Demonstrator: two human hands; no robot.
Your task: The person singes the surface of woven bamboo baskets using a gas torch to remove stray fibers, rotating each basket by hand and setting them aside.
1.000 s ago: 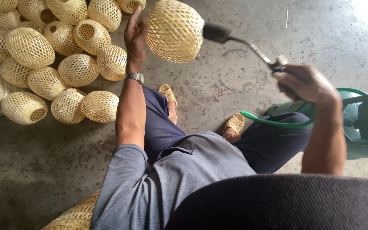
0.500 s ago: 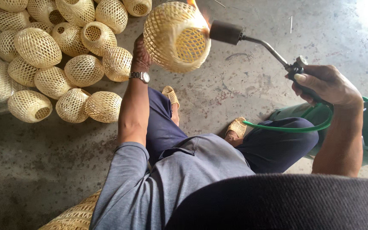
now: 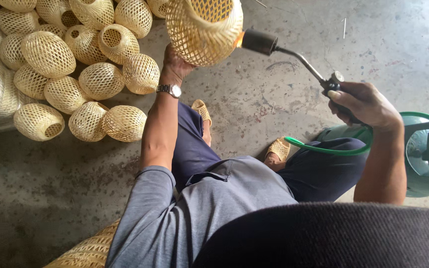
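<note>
I see my left hand (image 3: 176,63) cupped under a woven bamboo shade (image 3: 203,29), fingers curled against its lower rim, holding it up near the top edge of the view. The shade is a rounded, open lattice of pale yellow strips, hollow, with a round mouth facing up and away. My right hand (image 3: 366,103) is wrapped tight around the valve end of a gas torch (image 3: 294,55), a thin bent metal tube ending in a dark cylindrical nozzle. The nozzle sits just beside the shade's right side, and a small orange flame shows between them, touching the weave. A glossy green hose (image 3: 323,149) loops from under that hand across my dark trouser leg toward a teal gas cylinder (image 3: 428,154) at the right edge.

A metal wristwatch (image 3: 170,90) sits on my left wrist. To the left, a heap of finished shades (image 3: 70,64) of the same egg-like lattice lies on rough, stained grey concrete (image 3: 40,188). Woven sandals (image 3: 279,148) cover my feet.

Compared with half a second ago, the shade has risen higher and is now partly cut off by the top edge, the nozzle sits lower against its side, and my right hand has dropped slightly.
</note>
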